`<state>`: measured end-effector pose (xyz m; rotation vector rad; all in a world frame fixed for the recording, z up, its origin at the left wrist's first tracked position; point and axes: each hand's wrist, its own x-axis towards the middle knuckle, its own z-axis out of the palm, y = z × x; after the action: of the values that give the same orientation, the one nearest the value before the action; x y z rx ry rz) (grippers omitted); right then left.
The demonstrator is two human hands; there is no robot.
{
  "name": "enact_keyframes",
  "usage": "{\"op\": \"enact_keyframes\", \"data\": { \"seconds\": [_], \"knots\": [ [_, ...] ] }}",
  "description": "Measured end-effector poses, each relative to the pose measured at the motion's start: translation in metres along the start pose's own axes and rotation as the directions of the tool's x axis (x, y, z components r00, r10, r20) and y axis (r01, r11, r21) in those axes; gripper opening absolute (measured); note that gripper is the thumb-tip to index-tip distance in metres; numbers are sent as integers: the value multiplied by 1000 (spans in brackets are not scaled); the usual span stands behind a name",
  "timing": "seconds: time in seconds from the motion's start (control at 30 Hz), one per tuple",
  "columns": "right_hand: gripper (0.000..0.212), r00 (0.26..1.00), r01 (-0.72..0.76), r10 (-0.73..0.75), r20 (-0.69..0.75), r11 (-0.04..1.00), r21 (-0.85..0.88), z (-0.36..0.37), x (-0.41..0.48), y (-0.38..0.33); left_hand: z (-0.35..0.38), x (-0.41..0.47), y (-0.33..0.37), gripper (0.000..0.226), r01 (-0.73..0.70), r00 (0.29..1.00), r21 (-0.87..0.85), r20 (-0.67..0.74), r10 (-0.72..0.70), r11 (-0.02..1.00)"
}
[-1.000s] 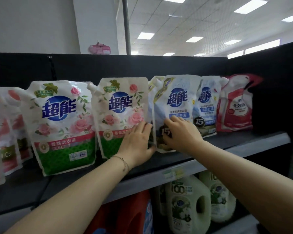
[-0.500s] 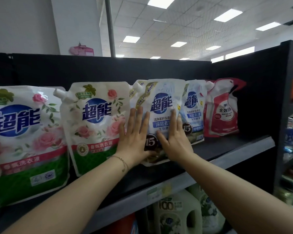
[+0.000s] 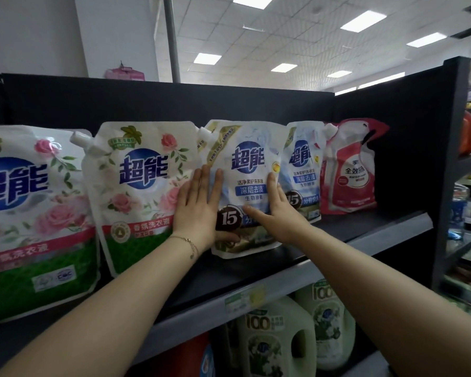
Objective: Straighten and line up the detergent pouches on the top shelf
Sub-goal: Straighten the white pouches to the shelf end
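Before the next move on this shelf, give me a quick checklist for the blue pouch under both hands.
1. Both hands on the front blue pouch: ok; left hand and right hand press flat.
2. Base back from the shelf edge: ok.
3. Lined up with the second blue pouch: not ok; it overlaps it.
4. Red pouch straight: not ok; top crumpled.
5. Anything behind the front row: cannot tell.

Bright ceiling panels (image 3: 363, 20) overhead; slight blur; wide-angle bending at edges.
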<state>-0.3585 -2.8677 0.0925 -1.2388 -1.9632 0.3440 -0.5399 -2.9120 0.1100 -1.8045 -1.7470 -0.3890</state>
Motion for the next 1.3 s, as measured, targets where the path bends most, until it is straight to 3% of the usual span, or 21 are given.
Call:
{"op": "enact_keyframes", "data": {
  "seconds": [0.1, 0.2, 0.37, 0.5, 0.57, 0.63, 0.7, 0.77, 0.93, 1.03, 1.13, 1.23, 1.3],
  "knots": [
    [105, 1000, 11, -14, 12, 979, 202, -4, 1, -1, -3, -4, 3, 139, 17, 1000, 35, -3, -16, 999],
    [81, 998, -2, 32, -49, 855, 518, -13, 0, -4, -5, -7, 3, 139, 8, 1000, 0, -10, -8, 1000],
    [41, 986, -97, 152, -76, 871, 482, -25, 11, -1, -4, -26, 4, 122, -75, 994, -378, -98, 40, 923],
    [43, 977, -202, 202, 74, 740, 641, -28, 24, 13, -5, -30, 9, 83, 4, 960, -632, -213, -179, 775],
    [47, 968, -243, 203, 144, 645, 725, -31, 29, 19, -7, -25, 11, 62, 87, 932, -757, -166, -321, 647],
    [50, 968, -247, 188, 165, 617, 747, -31, 34, 26, -12, -18, 13, 37, 185, 905, -842, -55, -422, 507],
    [47, 968, -250, 180, 176, 584, 773, -32, 37, 30, -15, -10, 13, 15, 271, 872, -840, 8, -489, 470],
    [44, 973, -232, 137, 187, 562, 794, -35, 39, 33, -16, -4, 15, 14, 310, 846, -831, 19, -534, 462],
    [45, 989, -148, 108, 102, 663, 734, -30, 50, 40, -17, 2, 17, 19, 344, 810, -784, -31, -586, 517],
    [45, 974, -7, 147, -171, 778, 628, -30, 53, 47, -12, 0, 22, 20, 312, 767, -762, -150, -623, 567],
    [41, 935, 98, 68, -348, 894, 438, -35, 48, 60, -7, -7, 31, 18, 282, 731, -710, -277, -624, 645],
    [30, 879, 280, -164, -448, 938, 205, -36, 40, 69, 2, -17, 31, 45, 188, 724, -499, -512, -462, 846],
    [44, 807, 443, -382, -451, 896, 33, -29, 35, 66, 9, -20, 31, 66, 112, 806, -262, -540, -242, 959]
  ]
}}
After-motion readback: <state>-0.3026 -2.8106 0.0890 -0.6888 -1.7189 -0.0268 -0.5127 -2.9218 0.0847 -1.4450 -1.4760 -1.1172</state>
